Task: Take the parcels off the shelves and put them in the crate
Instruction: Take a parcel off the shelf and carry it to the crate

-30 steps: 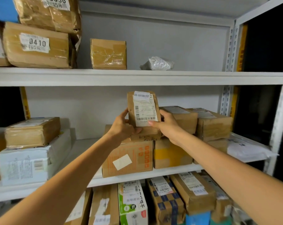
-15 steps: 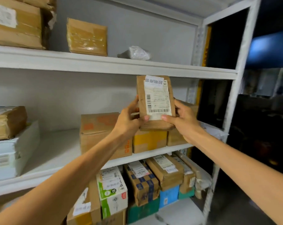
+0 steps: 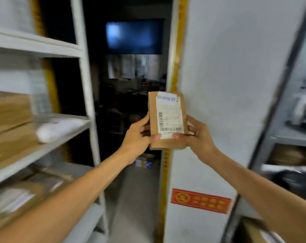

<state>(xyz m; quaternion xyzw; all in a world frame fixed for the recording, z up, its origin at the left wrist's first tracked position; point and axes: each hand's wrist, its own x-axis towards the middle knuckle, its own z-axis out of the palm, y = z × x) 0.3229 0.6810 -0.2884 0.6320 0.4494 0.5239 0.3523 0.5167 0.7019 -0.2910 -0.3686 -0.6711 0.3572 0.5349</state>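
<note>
Both arms reach forward, left hand [image 3: 136, 136] and right hand [image 3: 200, 135] gripping the parcel's [image 3: 168, 118] lower sides, thumbs across its front.

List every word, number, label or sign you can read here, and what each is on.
No text can be quoted.
On the parcel held by the left hand and right hand: a white label with barcodes, print too blurred to read.
On the white panel: a red sign with yellow characters, too blurred.
On the shelf boxes: motion-blurred, nothing readable.
</note>
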